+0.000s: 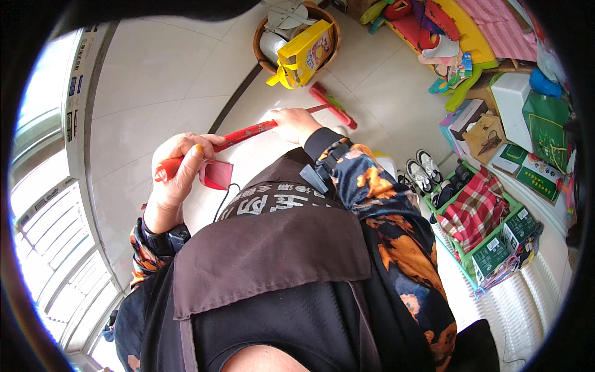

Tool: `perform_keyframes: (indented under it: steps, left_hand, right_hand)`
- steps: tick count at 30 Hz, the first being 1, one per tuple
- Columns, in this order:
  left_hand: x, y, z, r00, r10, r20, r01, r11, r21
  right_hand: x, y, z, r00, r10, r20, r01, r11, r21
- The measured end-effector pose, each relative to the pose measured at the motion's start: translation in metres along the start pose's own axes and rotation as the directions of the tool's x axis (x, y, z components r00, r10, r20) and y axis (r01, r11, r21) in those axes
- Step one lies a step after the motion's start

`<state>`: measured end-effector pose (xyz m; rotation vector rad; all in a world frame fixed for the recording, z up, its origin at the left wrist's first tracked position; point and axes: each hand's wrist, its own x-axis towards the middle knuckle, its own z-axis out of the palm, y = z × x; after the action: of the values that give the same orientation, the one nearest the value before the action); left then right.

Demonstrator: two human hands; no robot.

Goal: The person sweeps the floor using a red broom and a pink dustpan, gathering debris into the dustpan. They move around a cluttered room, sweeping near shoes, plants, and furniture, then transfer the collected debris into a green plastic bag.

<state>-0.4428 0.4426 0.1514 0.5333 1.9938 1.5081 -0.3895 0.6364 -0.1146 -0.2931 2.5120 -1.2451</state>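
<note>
A broom's red handle runs from the left of the view up toward the centre. My left hand is closed around its top end, the thumb lying along it. Farther down the shaft, my right hand grips it, palm side hidden. The red broom head with its bristles rests on the pale tiled floor, below the wooden tub. A red plastic dustpan shows partly beside my left hand, most of it hidden; what supports it cannot be told. My brown apron covers my front.
A wooden tub holds a yellow box and pale items. Toys and shoes lie on a yellow plastic piece at upper right. Sneakers, a green crate with plaid cloth, and several boxes stand at right. Windows line the left.
</note>
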Motion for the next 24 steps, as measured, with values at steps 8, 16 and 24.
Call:
perform_keyframes:
  steps: [8, 16, 24]
  left_hand:
    - [0.034, -0.024, 0.058, 0.878, 0.293, 0.378, -0.346, 0.935, 0.078]
    - [0.038, -0.017, 0.018, 0.969, 0.022, 0.247, -0.08, 0.97, 0.23]
    - [0.058, -0.021, -0.125, 0.801, 0.523, -0.291, -0.022, 0.512, 0.859]
  right_hand:
    - [-0.053, 0.046, -0.051, 0.921, 0.142, -0.362, -0.194, 0.975, -0.111]
    - [-0.114, 0.053, -0.104, 0.742, 0.27, -0.614, -0.291, 0.954, 0.069]
    - [-0.142, 0.03, -0.129, 0.675, 0.33, -0.66, -0.323, 0.936, 0.138]
